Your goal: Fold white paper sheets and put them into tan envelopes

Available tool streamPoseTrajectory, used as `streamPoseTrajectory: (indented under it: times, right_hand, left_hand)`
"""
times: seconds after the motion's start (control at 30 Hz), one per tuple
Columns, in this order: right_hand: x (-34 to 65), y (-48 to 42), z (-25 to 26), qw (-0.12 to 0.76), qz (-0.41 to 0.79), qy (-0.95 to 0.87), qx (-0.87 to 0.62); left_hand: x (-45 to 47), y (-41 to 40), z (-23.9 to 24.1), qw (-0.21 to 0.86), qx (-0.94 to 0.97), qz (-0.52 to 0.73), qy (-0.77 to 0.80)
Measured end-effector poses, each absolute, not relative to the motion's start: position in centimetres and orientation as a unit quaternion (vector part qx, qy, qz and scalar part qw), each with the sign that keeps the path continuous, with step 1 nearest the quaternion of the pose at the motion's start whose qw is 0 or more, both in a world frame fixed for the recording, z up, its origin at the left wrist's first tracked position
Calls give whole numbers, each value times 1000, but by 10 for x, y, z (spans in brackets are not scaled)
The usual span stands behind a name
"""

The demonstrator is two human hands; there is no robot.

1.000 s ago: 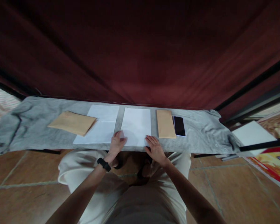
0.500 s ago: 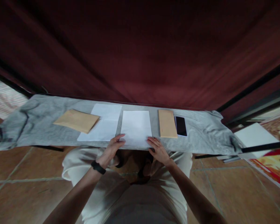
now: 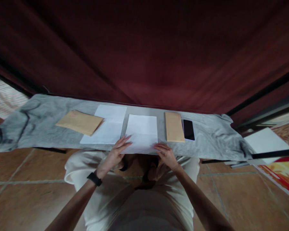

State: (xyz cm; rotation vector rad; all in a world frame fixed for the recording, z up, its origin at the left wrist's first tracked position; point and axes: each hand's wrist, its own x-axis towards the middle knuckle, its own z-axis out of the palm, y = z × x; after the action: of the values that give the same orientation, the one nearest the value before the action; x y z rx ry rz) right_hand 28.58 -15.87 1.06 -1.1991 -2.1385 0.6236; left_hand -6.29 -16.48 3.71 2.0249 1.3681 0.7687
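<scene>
A white sheet of paper [image 3: 142, 126] lies in front of me, with a crosswise crease near its middle. My left hand [image 3: 118, 149] rests on its near left corner, fingers stretched out and apart over the paper. At the near right corner, the bent fingers of my right hand [image 3: 165, 154] press together on the edge; its thumb is partly hidden. More white paper [image 3: 110, 130], creased across, is spread to the left. A brown envelope [image 3: 83, 122] partly covers it. On the right lies another brown envelope [image 3: 174, 126], beside a dark-screened phone [image 3: 188, 130].
A grey cloth [image 3: 45, 131] covers the narrow bench across my knees. Behind it hangs a dark red curtain [image 3: 144, 64]. Black metal bars [image 3: 272, 154] stand at the right, near a white board [image 3: 267, 144] and a colourful printed sheet [image 3: 283, 171] on the tiled floor.
My left hand has shifted slightly further over the paper, with its fingers spreading. My right hand has slid slightly nearer along the edge. The crease across the middle sheet now shows.
</scene>
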Motion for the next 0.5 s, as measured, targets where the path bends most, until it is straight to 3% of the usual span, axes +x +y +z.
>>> streamPoseTrajectory:
  times: [0.13, 0.3, 0.5]
  right_hand:
    - [283, -152, 11, 323, 250, -794, -451]
    - [280, -137, 10, 323, 274, -795, -435]
    - [275, -119, 6, 339, 326, -707, -529]
  left_hand:
    - [-67, -148, 33, 275, 800, 259, 467]
    - [-73, -125, 30, 347, 801, 239, 426]
    - [-68, -106, 22, 367, 657, 290, 591]
